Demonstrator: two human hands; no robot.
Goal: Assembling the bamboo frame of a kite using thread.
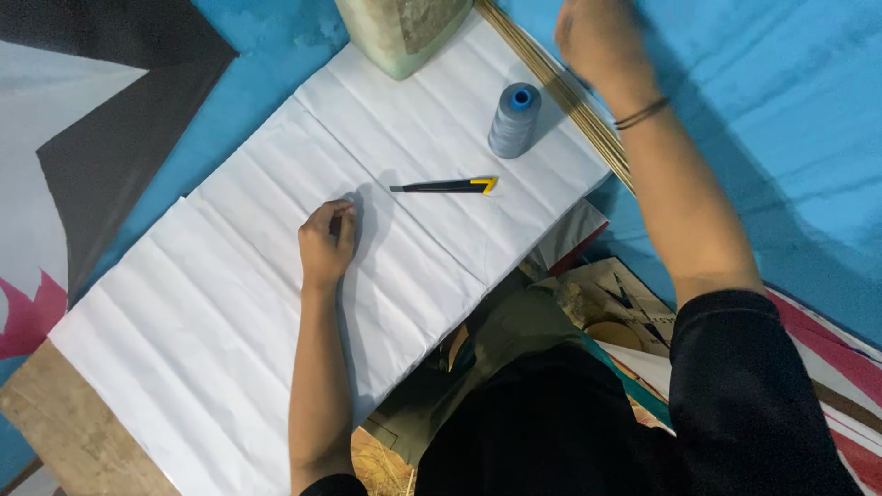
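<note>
Blue floor cloth [781, 138] | long creased white paper sheet [276, 276] spread diagonally | left hand [327, 241] curled narrow, pressing mid-sheet | right hand [602, 41] at bamboo sticks [570, 96] along sheet's far edge, grip blurred, cannot tell | grey thread spool [514, 119] near that edge | black-yellow cutter [446, 186] lying mid-sheet.

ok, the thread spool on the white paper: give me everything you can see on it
The thread spool is a cone of grey thread wound on a blue core, whose open top faces the camera. It stands upright on the white paper, near its far right edge, beside the bundle of thin sticks. Neither hand touches it; the right hand is raised beyond it. The utility knife lies apart, nearer the person.
</note>
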